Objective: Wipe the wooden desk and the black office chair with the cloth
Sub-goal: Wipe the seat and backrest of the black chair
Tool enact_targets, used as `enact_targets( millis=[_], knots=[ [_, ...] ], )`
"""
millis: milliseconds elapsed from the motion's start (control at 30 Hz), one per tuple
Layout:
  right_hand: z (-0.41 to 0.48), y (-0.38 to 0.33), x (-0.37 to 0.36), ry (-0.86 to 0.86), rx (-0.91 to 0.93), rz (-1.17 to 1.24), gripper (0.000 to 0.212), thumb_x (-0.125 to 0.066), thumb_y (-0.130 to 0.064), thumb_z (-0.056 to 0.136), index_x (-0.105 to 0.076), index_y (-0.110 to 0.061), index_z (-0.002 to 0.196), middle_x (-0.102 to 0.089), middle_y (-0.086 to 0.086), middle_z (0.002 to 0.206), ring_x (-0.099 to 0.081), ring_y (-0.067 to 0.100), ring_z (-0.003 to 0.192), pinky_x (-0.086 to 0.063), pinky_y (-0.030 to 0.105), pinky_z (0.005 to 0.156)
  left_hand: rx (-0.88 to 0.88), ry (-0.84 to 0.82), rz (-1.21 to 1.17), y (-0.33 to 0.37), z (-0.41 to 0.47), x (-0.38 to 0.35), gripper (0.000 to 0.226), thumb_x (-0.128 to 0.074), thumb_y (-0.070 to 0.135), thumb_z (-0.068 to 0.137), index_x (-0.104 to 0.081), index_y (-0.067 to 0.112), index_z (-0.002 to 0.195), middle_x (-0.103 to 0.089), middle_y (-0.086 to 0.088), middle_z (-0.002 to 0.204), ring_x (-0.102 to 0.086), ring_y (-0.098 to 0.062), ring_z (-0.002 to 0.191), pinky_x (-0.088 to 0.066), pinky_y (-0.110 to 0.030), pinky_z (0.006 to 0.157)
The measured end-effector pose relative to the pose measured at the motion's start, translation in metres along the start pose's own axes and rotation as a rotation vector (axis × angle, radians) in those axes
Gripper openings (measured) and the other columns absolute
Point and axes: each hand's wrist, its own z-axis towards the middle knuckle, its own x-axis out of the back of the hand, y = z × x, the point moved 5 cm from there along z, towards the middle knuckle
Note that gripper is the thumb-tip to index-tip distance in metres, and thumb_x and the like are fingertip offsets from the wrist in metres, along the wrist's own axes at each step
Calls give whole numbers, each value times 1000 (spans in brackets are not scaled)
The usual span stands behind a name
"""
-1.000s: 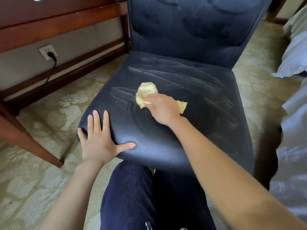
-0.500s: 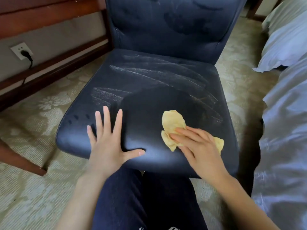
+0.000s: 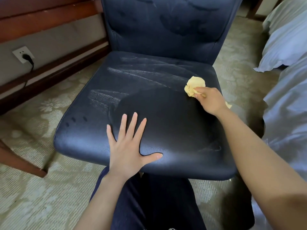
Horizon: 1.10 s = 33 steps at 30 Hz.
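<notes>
My right hand (image 3: 210, 101) has swept the yellow cloth (image 3: 194, 86) from the seat's front back along its right edge, fingers bunched round it, pressing it onto the black chair (image 3: 166, 113). My left hand (image 3: 127, 146) lies flat, fingers spread wide, at the seat's front edge. Pale streaks (image 3: 141, 75) cross the seat's back half.

Open room spans the middle of the chair seat (image 3: 149, 100) between the left hand (image 3: 127, 146) flat at its front and the right hand (image 3: 210, 100) gripping the cloth (image 3: 194, 85) at its right edge, with backrest (image 3: 166, 27) behind and bed (image 3: 285, 97) alongside.
</notes>
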Motion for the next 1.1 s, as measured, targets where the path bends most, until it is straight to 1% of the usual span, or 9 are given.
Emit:
enact_targets(
  millis=[133, 300, 467, 567, 667, 767, 900, 1000, 1100],
  knots=[
    [-49, -3, 0, 72, 65, -6, 31, -52, -19, 97, -61, -20, 126, -59, 5, 131, -47, 34, 120, -37, 47, 101, 11, -3, -6, 1, -3, 1, 104, -31, 88, 66, -38, 22, 146, -28, -3, 156, -23, -26, 144, -8, -65, 108],
    [-134, -3, 9, 201, 209, 8, 31, -61, -10, 90, -66, -18, 119, -66, 3, 120, -57, 33, 106, -42, 44, 92, 25, 0, -1, 0, -4, 3, 105, -30, 88, 65, -37, 22, 147, -27, -2, 156, -21, -25, 145, -4, -65, 108],
    [-206, 6, 2, 216, 323, 103, 32, -51, -21, 87, -66, -24, 115, -62, -7, 121, -55, 22, 113, -41, 36, 92, 22, 8, -1, 1, -4, 2, 103, -32, 85, 66, -37, 21, 146, -27, -3, 156, -21, -25, 144, -4, -65, 108],
    [-218, 11, 0, 200, 472, 68, 33, -50, -16, 87, -66, -23, 115, -59, -7, 124, -51, 18, 118, -38, 32, 95, 20, 10, 1, 1, -5, 3, 103, -33, 84, 65, -38, 20, 146, -29, -4, 155, -22, -26, 144, -5, -67, 107],
    [-186, 19, 13, 162, 555, 44, 31, -48, -16, 90, -68, -17, 114, -60, -6, 123, -51, 16, 115, -38, 28, 97, 15, -6, 3, 2, -4, 2, 105, -30, 86, 66, -39, 19, 145, -30, -4, 155, -23, -26, 143, -6, -67, 107],
    [-127, 25, 25, 80, 497, 82, 27, -54, -14, 93, -67, -7, 116, -65, 3, 118, -56, 21, 110, -35, 24, 100, 21, -23, 6, 2, -2, 1, 108, -17, 91, 68, -38, 19, 145, -30, -4, 155, -22, -26, 143, -6, -67, 107],
    [-53, 33, 28, 27, 330, 159, 26, -59, -2, 90, -64, 3, 115, -64, 17, 117, -54, 14, 112, -30, 7, 98, 26, -26, 3, 2, -1, -2, 108, -18, 91, 67, -36, 20, 146, -29, -3, 155, -18, -24, 144, -4, -67, 107],
    [-13, 43, 21, 14, 154, 187, 31, -53, -10, 96, -59, -3, 125, -56, 12, 132, -49, 23, 125, -30, 18, 102, 26, -21, 5, 3, -1, -3, 106, -30, 87, 64, -35, 21, 147, -28, -2, 156, -17, -23, 144, -4, -67, 107],
    [-3, 46, 15, 36, 83, 154, 32, -49, -15, 98, -59, -11, 128, -55, 6, 134, -48, 23, 125, -32, 23, 101, 35, -13, 6, 3, -2, -1, 104, -35, 84, 63, -35, 22, 147, -27, -2, 156, -16, -23, 145, -3, -65, 108]
  ],
)
